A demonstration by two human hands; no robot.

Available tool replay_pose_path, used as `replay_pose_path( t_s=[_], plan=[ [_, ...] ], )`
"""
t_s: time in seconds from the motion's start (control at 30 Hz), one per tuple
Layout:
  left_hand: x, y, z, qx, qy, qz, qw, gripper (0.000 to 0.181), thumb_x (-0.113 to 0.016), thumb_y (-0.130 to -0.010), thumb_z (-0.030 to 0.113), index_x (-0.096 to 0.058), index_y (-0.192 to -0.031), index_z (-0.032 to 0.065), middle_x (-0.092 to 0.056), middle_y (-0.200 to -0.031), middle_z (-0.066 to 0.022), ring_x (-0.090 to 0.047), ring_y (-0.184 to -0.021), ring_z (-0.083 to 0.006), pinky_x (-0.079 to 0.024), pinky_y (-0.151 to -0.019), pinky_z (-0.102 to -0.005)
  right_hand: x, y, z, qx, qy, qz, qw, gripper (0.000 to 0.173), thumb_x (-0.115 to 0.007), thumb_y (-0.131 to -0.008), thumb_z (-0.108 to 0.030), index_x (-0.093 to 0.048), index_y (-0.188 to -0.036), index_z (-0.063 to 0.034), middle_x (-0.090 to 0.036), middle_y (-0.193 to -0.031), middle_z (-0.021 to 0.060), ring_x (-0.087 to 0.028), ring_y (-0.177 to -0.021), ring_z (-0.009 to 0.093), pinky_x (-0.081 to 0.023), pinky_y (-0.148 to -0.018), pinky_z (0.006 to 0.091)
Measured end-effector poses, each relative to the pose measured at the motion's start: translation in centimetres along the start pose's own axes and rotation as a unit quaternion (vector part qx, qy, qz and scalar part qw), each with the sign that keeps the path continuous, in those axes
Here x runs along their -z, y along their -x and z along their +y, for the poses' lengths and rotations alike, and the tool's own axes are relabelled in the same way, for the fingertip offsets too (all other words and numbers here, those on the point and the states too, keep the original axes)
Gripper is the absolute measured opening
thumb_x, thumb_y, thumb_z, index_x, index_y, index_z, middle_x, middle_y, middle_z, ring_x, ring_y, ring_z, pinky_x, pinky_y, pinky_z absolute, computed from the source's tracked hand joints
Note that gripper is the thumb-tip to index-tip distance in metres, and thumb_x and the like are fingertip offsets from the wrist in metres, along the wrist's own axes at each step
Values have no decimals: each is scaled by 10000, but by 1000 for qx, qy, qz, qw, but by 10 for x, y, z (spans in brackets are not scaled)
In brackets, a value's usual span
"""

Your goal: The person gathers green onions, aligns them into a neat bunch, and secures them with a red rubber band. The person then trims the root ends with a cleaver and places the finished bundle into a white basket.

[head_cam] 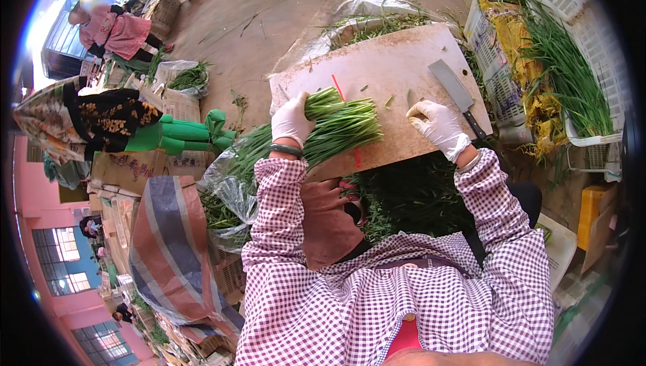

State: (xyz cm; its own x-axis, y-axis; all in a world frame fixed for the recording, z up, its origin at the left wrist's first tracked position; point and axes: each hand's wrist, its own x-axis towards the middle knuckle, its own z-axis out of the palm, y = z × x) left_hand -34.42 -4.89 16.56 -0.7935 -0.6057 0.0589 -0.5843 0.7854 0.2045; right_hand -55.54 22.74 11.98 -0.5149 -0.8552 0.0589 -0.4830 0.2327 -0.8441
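Note:
My left hand point(293, 119), in a white glove, grips a small bunch of cut green stems point(323, 102), probably garlic chives. That bunch rests against a larger bundle of green stems point(348, 128), whose pale cut ends point right across a stained white board point(313, 74). A red strip point(337, 87) runs beneath the bundle and shows on both sides of it. Over the board's right part is my gloved right hand point(439, 123), its fingers loosely bent and nothing visible in them. Just beyond it lies a cleaver point(446, 80), its black handle near the board's right edge. Short stem bits lie scattered nearby.
Clear plastic sheeting point(363, 2) with trimmings lies past the board. White plastic crates point(497, 63) and long green leaves point(570, 73) stand at right. A striped woven sheet point(171, 260) is at left. Two people point(113, 30) work at the left, one in green trousers point(176, 131).

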Motion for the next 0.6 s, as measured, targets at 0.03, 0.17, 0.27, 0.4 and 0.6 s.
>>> replay_pose_path(
  t_s=[0.03,0.17,0.27,0.4,0.6],
  plan=[
    [-10,-4,-1,21,10,-50,998,513,-792,-693,159,-625,-1178,160,-711,-990,-148,-677,-951,-371,-546,-799,-462,-2,-2,6,-3,-5,0,1000,93,-684,-875,-102,-686,-941,-36,-670,-897,148,-662,-826,297,-523,-741,382],
    [-32,-13,-6,46,41,-81,995,482,-779,-722,182,-620,-1175,142,-713,-982,-180,-680,-949,-381,-551,-808,-452,-11,-6,26,-42,-8,1,999,109,-682,-880,-126,-690,-946,-40,-676,-897,149,-669,-828,304,-524,-743,376],
    [-48,-18,-1,9,37,-115,993,520,-793,-710,171,-615,-1195,113,-704,-1021,-195,-673,-981,-389,-545,-830,-453,-26,-10,35,-68,-28,2,997,108,-676,-887,-128,-691,-952,-43,-681,-917,152,-667,-831,313,-525,-753,381],
    [-62,-23,1,-27,114,-157,981,512,-779,-713,166,-616,-1191,82,-705,-993,-203,-683,-968,-381,-548,-838,-423,-41,-10,49,-72,-83,8,994,112,-671,-894,-129,-694,-961,-42,-685,-933,152,-672,-853,309,-527,-770,384],
    [-76,-24,0,-28,172,-200,964,586,-828,-680,100,-597,-1217,50,-704,-1049,-151,-681,-1010,-292,-520,-916,-368,-54,-10,62,-98,-84,24,991,96,-681,-891,-90,-706,-967,-38,-685,-910,114,-663,-822,227,-528,-748,336]
  ],
)
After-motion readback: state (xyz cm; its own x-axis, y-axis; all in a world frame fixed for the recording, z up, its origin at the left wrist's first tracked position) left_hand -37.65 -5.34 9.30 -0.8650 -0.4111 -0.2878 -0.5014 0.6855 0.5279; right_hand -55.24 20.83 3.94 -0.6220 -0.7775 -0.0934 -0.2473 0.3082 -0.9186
